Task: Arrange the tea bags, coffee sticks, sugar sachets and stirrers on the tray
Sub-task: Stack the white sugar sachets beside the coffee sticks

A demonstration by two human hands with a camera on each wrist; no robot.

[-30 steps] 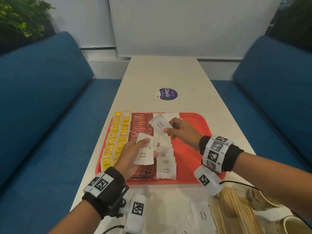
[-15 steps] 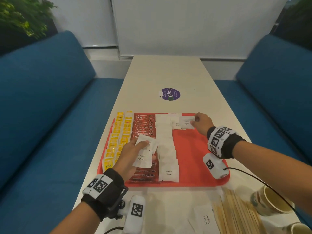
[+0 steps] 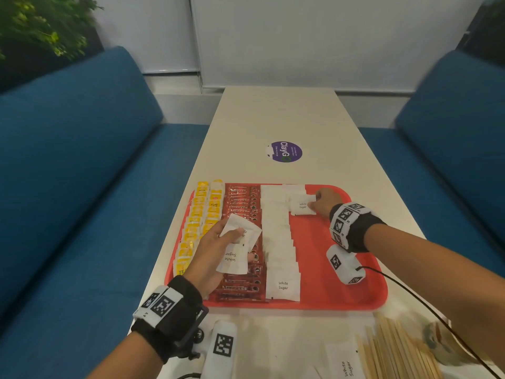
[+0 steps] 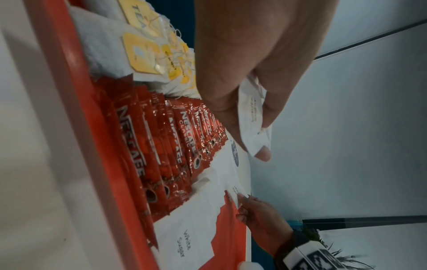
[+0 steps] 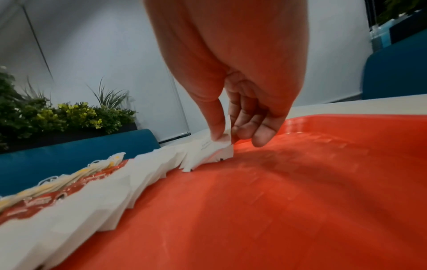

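A red tray [image 3: 341,272] holds rows of yellow tea bags [image 3: 200,214], red coffee sticks [image 3: 241,203] and a column of white sugar sachets [image 3: 278,239]. My left hand [image 3: 216,250] hovers over the coffee sticks and grips a few sugar sachets [image 3: 236,247], seen also in the left wrist view [image 4: 251,117]. My right hand [image 3: 323,203] pinches one sugar sachet [image 3: 302,206] at the tray's far end, just right of the column; its lower edge touches the tray [image 5: 217,148]. Wooden stirrers [image 3: 396,348] lie on the table at the near right.
Loose sugar sachets [image 3: 345,362] lie on the table near the stirrers. A paper cup [image 3: 440,340] stands blurred at the near right. A purple sticker [image 3: 284,151] is on the far table. Blue sofas flank both sides.
My right hand carried its sachet from above the coffee sticks to the tray's far end and lowered it beside the column. The left hand stayed put with its sachets.
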